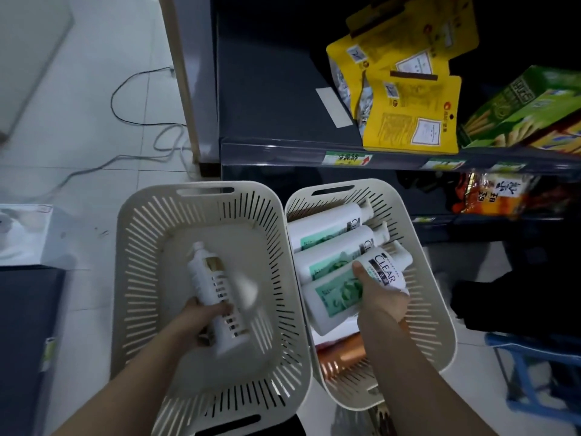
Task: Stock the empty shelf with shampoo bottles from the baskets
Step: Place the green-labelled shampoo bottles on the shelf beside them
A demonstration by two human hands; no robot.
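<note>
Two cream slotted baskets stand side by side on the floor before the shelf unit. Over the left basket (141, 234) my left hand (201, 322) grips a slim white bottle with gold print (213, 287), blurred by motion. In the right basket (424, 278) lie three white CLEAR shampoo bottles with green labels; my right hand (382, 297) holds the nearest CLEAR bottle (339, 294) around its middle. A copper-coloured bottle (342, 357) lies under my right forearm. The dark grey shelf (276, 99) above the baskets is bare on its left part.
Yellow pouches (408, 121) and a green box (518, 108) occupy the shelf's right side; orange snack packs (493, 196) fill the lower shelf. Cables (132, 121) trail over the white tiled floor at left. A blue stool (540, 372) stands at right, a dark cabinet (25, 341) at left.
</note>
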